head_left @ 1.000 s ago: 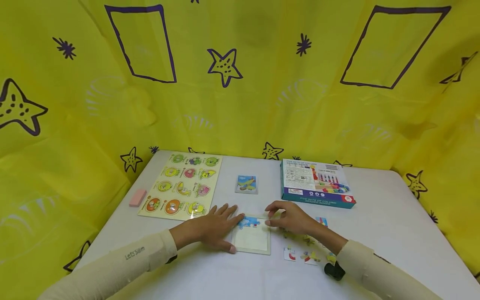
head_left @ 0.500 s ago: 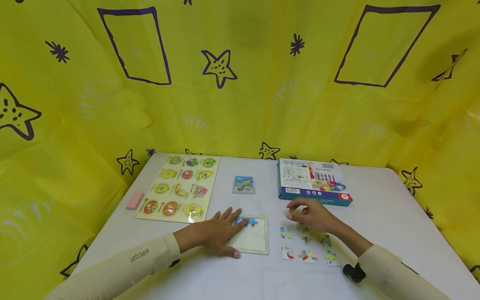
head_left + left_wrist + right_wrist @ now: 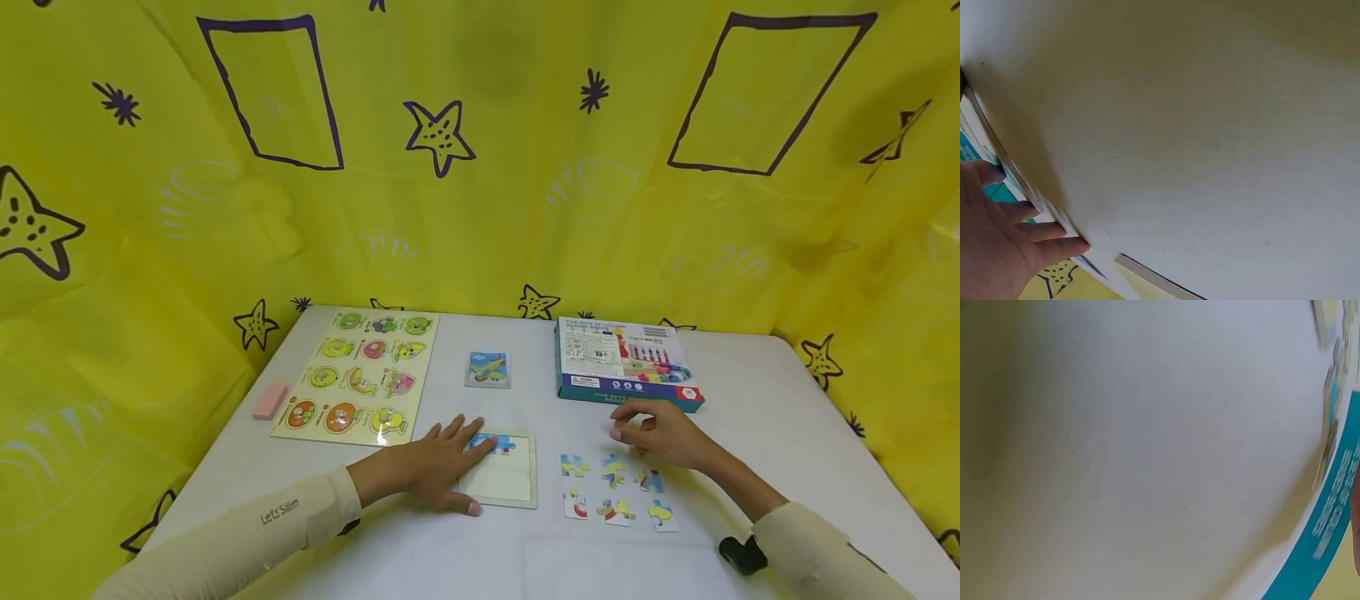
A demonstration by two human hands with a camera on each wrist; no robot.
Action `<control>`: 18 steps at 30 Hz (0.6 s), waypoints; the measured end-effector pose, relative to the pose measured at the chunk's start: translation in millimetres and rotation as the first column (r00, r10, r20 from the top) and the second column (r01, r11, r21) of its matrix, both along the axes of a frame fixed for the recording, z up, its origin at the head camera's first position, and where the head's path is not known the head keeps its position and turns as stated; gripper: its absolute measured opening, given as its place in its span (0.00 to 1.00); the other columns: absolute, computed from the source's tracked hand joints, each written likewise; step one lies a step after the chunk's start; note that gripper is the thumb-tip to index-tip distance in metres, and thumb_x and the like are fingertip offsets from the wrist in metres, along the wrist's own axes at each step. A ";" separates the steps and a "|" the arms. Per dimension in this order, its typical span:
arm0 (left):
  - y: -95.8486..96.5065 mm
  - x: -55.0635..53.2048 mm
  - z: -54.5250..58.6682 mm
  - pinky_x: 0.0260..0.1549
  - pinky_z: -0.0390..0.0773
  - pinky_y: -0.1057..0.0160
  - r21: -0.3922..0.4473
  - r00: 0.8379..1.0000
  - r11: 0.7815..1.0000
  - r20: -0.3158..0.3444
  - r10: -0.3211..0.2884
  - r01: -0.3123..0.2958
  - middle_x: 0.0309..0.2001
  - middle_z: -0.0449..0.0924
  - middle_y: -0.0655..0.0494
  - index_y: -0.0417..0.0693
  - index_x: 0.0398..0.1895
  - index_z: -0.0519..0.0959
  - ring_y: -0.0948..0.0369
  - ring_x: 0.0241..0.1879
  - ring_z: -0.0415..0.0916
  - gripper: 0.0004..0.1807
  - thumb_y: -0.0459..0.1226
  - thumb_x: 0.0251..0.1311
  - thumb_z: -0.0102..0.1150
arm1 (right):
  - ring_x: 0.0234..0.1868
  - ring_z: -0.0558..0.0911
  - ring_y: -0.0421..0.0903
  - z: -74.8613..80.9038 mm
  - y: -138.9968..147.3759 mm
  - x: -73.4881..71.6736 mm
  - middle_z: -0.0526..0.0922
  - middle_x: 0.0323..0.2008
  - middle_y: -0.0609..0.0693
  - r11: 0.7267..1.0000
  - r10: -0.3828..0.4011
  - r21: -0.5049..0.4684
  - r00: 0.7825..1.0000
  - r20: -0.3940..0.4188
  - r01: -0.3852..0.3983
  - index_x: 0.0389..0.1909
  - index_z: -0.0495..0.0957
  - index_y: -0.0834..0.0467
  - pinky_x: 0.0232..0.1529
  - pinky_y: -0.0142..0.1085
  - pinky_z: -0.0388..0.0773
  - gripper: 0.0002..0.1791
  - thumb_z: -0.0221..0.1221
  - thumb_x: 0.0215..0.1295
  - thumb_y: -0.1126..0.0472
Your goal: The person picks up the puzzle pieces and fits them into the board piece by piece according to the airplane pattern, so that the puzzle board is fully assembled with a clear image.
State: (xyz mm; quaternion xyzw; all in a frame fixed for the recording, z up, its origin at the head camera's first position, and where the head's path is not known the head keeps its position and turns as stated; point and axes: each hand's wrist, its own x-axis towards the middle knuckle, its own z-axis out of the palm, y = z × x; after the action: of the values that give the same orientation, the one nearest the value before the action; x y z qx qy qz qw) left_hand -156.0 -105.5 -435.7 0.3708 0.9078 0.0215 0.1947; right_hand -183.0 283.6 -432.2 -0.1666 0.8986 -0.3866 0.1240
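Observation:
My left hand lies spread on the left side of a shallow puzzle tray, index finger on the joined blue puzzle pieces along its top. The left wrist view shows the same hand with fingers extended over the tray's edge. My right hand hovers behind the loose puzzle pieces, close to the front of a box; its fingers are loosely bent and no piece shows in them. Only a sliver of that hand appears in the right wrist view.
A fruit peg board lies at the left, beside a pink block. Behind the tray is a small airplane picture. A boxed beading set stands back right. A yellow patterned curtain hangs behind the white table.
My right hand has moved right, from the tray's upper right corner to above the loose pieces near the box. My left hand stays on the tray, its index finger shifted onto the blue pieces.

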 end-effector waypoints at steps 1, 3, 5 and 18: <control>0.1 -0.2 -0.3 0.73 0.54 0.37 0.001 1.000 1.000 -0.001 -0.001 0.001 0.82 0.40 0.47 0.56 0.82 0.47 0.42 0.80 0.40 0.53 0.69 0.61 0.54 | 0.27 0.81 0.44 0.1 3.8 0.2 0.83 0.46 0.57 1.000 -0.002 -0.001 1.000 0.001 0.002 0.51 0.82 0.62 0.29 0.31 0.80 0.19 0.65 0.67 0.53; 0.3 -0.3 -0.4 0.73 0.54 0.37 0.002 1.000 1.000 -0.004 -0.005 0.005 0.82 0.40 0.47 0.56 0.82 0.47 0.42 0.80 0.41 0.53 0.69 0.61 0.54 | 0.27 0.82 0.44 0.4 11.7 0.5 0.83 0.46 0.58 1.000 -0.015 0.004 1.000 -0.003 0.015 0.51 0.82 0.63 0.30 0.30 0.80 0.18 0.65 0.67 0.55; 0.6 -0.5 -0.5 0.73 0.54 0.37 0.004 1.000 1.000 -0.002 -0.005 0.005 0.82 0.40 0.47 0.56 0.82 0.47 0.42 0.80 0.40 0.53 0.69 0.61 0.54 | 0.27 0.83 0.44 0.4 19.3 1.4 0.83 0.47 0.59 0.999 -0.033 0.005 0.999 -0.002 0.033 0.51 0.82 0.63 0.31 0.30 0.80 0.18 0.66 0.67 0.56; -0.6 0.7 0.6 0.73 0.55 0.37 -0.001 1.000 1.000 -0.011 -0.006 0.006 0.82 0.41 0.46 0.55 0.82 0.48 0.41 0.80 0.41 0.53 0.69 0.61 0.54 | 0.36 0.76 0.44 -7.5 31.4 5.8 0.86 0.48 0.58 0.984 -0.094 0.146 0.994 -0.058 0.101 0.51 0.84 0.63 0.30 0.29 0.72 0.23 0.72 0.59 0.53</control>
State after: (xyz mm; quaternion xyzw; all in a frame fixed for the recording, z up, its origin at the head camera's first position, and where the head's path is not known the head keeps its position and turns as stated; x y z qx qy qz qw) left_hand -155.2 -106.1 -435.2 0.3735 0.9078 0.0185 0.1896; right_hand -177.2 315.1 -439.6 -0.1224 0.9349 -0.3196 0.0943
